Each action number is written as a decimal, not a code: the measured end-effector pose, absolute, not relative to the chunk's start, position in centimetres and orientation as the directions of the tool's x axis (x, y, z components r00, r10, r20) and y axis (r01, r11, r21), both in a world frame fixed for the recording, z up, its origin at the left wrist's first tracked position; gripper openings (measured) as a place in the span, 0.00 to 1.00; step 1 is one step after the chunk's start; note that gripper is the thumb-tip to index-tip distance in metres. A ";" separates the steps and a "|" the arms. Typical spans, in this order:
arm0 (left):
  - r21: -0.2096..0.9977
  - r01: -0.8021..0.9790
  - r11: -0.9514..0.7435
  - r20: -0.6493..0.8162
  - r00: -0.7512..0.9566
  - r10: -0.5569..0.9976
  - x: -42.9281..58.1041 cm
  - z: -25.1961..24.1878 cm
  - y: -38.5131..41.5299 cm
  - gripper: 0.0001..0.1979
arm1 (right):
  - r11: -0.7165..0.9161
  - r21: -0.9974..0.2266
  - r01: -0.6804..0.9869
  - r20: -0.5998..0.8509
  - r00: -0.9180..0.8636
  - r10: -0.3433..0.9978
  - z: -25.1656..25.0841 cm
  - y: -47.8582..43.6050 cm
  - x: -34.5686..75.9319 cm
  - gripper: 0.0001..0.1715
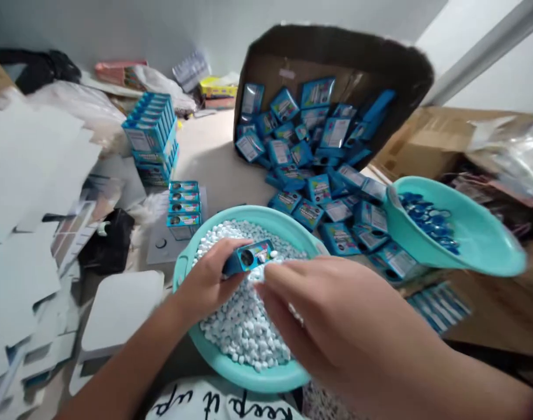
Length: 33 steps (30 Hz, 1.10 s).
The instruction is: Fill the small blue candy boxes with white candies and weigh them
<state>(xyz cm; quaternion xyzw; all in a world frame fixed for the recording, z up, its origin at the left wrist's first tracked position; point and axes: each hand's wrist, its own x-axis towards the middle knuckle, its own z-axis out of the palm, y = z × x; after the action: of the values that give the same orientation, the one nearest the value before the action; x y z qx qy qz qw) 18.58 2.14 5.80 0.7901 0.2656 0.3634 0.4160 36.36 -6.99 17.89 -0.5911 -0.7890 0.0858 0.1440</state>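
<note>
My left hand [207, 283] grips a small blue printed box [254, 255] with a round dark spot on its face, holding it tilted over a turquoise basin [249, 379]. Small white pellets [249, 329] fill much of that basin. Close beside the box, my right hand [323, 309] is closed, its fingertips pinched together around white pellets. A couple of loose pellets show at the box's face, just by these fingertips. How many pellets are inside the fingers is hidden.
An overturned carton [336, 55] spills many blue boxes [319, 186] behind the basin. At right, a second turquoise basin [489, 233] holds dark blue pieces. Stacked boxes [150, 134] and a short row [183, 204] stand left. White card sheets [25, 169] cover the far left.
</note>
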 end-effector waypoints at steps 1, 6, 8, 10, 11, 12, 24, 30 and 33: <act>0.848 0.122 -0.515 0.353 0.594 0.722 19.0 5.7 2.1 0.19 | 0.263 -0.257 0.930 0.119 -0.239 0.964 17.5 -6.0 36.6 0.18; 0.858 0.165 -0.486 0.296 0.616 0.730 18.6 5.4 2.3 0.19 | -0.033 -0.249 0.968 0.007 0.036 0.999 14.3 -3.1 36.9 0.17; 0.869 0.157 -0.468 0.283 0.619 0.733 18.5 5.4 2.3 0.20 | -0.088 -0.243 0.966 -0.017 0.086 0.996 13.7 -2.7 36.4 0.16; 0.877 0.156 -0.455 0.275 0.614 0.740 18.5 5.4 2.2 0.20 | -0.103 -0.180 0.978 -0.035 0.098 0.995 13.8 -2.3 35.8 0.15; 0.879 0.155 -0.452 0.274 0.611 0.743 18.6 5.4 2.2 0.20 | -0.089 -0.136 0.987 -0.048 0.083 0.995 14.1 -2.0 35.5 0.14; 0.881 0.152 -0.449 0.276 0.605 0.747 18.7 5.5 2.2 0.20 | -0.056 -0.097 0.994 -0.066 0.050 0.997 14.5 -1.8 35.1 0.13; 0.938 0.133 -0.319 0.203 0.535 0.820 18.4 5.7 2.1 0.13 | 0.207 -0.474 0.856 -0.094 -0.283 0.955 16.2 -0.6 33.1 0.13; 0.931 0.157 -0.329 0.193 0.552 0.811 18.7 5.7 2.2 0.17 | 0.357 -0.570 0.740 -0.005 -0.438 0.899 15.3 -0.4 35.3 0.11; 0.927 0.208 -0.311 0.160 0.531 0.832 18.7 5.7 2.2 0.15 | 0.362 -0.594 0.718 0.000 -0.450 0.893 15.2 -0.4 36.1 0.11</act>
<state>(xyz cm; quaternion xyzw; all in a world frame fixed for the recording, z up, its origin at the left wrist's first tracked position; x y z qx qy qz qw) 18.73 2.22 5.70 0.7385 0.3522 0.3321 0.4694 36.15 -0.38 15.16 -0.4980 -0.8088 0.2662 0.1641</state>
